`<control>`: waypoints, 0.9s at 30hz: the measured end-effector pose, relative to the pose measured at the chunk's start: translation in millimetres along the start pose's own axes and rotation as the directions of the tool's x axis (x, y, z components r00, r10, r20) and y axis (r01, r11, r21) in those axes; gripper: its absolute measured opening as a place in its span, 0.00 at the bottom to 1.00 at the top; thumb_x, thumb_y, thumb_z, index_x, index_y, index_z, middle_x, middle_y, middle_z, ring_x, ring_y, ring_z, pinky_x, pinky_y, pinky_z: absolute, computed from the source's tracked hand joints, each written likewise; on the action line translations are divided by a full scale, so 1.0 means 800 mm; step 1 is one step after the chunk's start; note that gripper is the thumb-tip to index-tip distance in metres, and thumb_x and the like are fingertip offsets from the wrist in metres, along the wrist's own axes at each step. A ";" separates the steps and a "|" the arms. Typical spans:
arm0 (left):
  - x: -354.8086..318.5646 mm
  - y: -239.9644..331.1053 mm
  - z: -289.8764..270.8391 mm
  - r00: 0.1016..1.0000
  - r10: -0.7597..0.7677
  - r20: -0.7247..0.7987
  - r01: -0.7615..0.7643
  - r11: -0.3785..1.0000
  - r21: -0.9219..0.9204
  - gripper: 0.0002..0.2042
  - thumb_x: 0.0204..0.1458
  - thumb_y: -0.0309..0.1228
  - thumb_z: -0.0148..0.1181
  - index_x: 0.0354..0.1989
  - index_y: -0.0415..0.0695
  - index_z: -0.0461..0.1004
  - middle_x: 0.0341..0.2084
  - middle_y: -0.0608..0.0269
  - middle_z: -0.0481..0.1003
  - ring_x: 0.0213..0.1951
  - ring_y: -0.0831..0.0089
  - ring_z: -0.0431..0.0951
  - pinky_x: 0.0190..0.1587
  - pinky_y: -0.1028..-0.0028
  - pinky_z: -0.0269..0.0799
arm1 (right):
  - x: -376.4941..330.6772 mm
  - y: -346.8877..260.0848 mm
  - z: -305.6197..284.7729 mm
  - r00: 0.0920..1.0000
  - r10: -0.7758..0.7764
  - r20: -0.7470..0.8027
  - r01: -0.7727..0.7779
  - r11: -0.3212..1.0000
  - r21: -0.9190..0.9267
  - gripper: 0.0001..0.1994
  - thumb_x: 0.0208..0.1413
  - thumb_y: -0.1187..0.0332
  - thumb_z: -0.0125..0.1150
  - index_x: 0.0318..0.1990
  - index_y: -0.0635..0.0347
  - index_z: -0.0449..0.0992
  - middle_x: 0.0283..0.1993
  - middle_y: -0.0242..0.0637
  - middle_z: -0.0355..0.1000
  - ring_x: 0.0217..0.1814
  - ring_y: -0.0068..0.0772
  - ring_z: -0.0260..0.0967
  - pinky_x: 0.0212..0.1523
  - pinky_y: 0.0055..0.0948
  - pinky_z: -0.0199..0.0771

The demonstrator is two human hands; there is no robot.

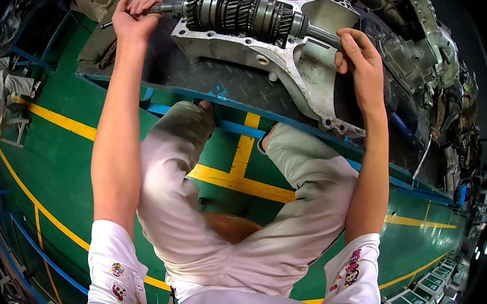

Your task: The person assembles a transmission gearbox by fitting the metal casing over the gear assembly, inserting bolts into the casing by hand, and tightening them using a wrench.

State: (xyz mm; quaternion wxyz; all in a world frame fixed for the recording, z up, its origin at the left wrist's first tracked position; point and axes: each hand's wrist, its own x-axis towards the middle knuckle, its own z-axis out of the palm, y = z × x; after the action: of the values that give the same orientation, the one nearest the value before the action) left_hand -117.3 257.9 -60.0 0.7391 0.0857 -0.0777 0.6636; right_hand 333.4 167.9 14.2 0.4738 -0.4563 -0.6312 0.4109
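Note:
A steel gear shaft [243, 14] with several toothed gears lies across an open aluminium gearbox casing [300, 72] on a dark workbench [232, 83]. My left hand [134, 15] is closed around the thin left end of the shaft. My right hand [358, 60] grips the shaft's right end, just above the casing's flange. Both arms reach up from the lower edge. My knees in light trousers sit under the bench's blue front edge.
More greasy gearbox housings and metal parts [419, 38] crowd the bench at the right. A folded cloth [98, 46] lies at the bench's left. Below is a green floor with yellow lines [240, 175]. Another person [0, 86] sits far left by blue railings.

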 end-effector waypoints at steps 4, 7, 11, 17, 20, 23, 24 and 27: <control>0.000 -0.005 -0.005 0.997 -0.013 0.074 0.010 0.999 0.034 0.18 0.54 0.34 0.52 0.16 0.48 0.51 0.14 0.67 0.54 0.22 0.70 0.58 0.35 0.68 0.60 | -0.001 0.000 0.000 0.995 0.094 0.043 -0.099 0.986 0.135 0.16 0.64 0.59 0.54 0.44 0.65 0.76 0.23 0.32 0.69 0.25 0.16 0.60 0.28 0.17 0.59; -0.015 -0.019 0.012 0.992 0.074 -0.099 -0.064 0.993 0.100 0.14 0.55 0.35 0.51 0.22 0.44 0.58 0.20 0.62 0.61 0.29 0.65 0.65 0.44 0.62 0.63 | -0.011 0.000 0.005 0.995 0.092 -0.044 -0.091 0.996 0.021 0.14 0.62 0.61 0.57 0.45 0.65 0.76 0.26 0.32 0.71 0.27 0.16 0.63 0.30 0.17 0.62; -0.044 -0.047 0.052 0.946 0.161 -0.283 -0.113 0.978 0.178 0.13 0.55 0.35 0.52 0.34 0.36 0.61 0.30 0.55 0.66 0.41 0.56 0.67 0.58 0.54 0.59 | -0.021 0.014 -0.007 0.976 -0.178 -0.124 0.149 0.965 -0.217 0.13 0.58 0.65 0.63 0.46 0.63 0.76 0.31 0.29 0.73 0.32 0.17 0.67 0.35 0.17 0.65; -0.013 0.012 -0.006 1.000 0.012 -0.014 -0.013 0.999 -0.032 0.14 0.55 0.34 0.50 0.22 0.45 0.55 0.19 0.63 0.59 0.26 0.70 0.61 0.42 0.65 0.62 | -0.019 0.012 0.003 0.974 -0.187 -0.127 0.144 0.946 -0.290 0.13 0.59 0.64 0.63 0.45 0.64 0.76 0.30 0.28 0.72 0.30 0.16 0.65 0.34 0.17 0.64; -0.006 0.000 -0.010 0.983 -0.027 0.180 0.035 0.999 -0.041 0.17 0.57 0.36 0.48 0.18 0.47 0.53 0.15 0.65 0.55 0.23 0.70 0.59 0.39 0.65 0.63 | -0.018 0.015 0.001 0.976 -0.182 -0.117 0.144 0.950 -0.277 0.12 0.59 0.64 0.62 0.44 0.64 0.76 0.29 0.28 0.71 0.29 0.16 0.65 0.33 0.17 0.64; -0.009 -0.012 0.004 0.989 0.143 0.025 -0.144 0.983 0.109 0.18 0.58 0.39 0.45 0.18 0.46 0.55 0.14 0.66 0.54 0.24 0.67 0.61 0.42 0.61 0.65 | -0.017 0.015 0.002 0.975 -0.193 -0.106 0.160 0.952 -0.263 0.12 0.60 0.64 0.61 0.42 0.64 0.76 0.28 0.28 0.71 0.29 0.16 0.65 0.32 0.17 0.64; -0.010 -0.014 0.013 0.889 0.406 -0.211 -0.327 0.886 0.329 0.17 0.58 0.40 0.45 0.19 0.45 0.56 0.15 0.66 0.55 0.24 0.65 0.61 0.45 0.60 0.65 | -0.016 0.015 0.002 0.976 -0.193 -0.104 0.161 0.952 -0.260 0.12 0.61 0.62 0.60 0.41 0.64 0.75 0.27 0.28 0.70 0.29 0.16 0.65 0.32 0.17 0.64; -0.027 -0.052 0.046 0.886 0.305 -0.350 -0.217 0.939 0.268 0.16 0.57 0.39 0.45 0.22 0.43 0.58 0.17 0.66 0.57 0.25 0.62 0.62 0.50 0.57 0.64 | -0.016 0.018 -0.007 0.980 -0.164 -0.112 0.130 0.956 -0.263 0.14 0.63 0.60 0.58 0.38 0.65 0.75 0.26 0.28 0.69 0.28 0.16 0.64 0.32 0.18 0.64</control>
State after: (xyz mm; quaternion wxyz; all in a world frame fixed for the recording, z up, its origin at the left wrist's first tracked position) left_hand -78.4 224.0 -30.4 0.6289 0.0237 0.1328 0.7657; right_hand 343.6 159.2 -1.3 0.4815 -0.4911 -0.6782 0.2590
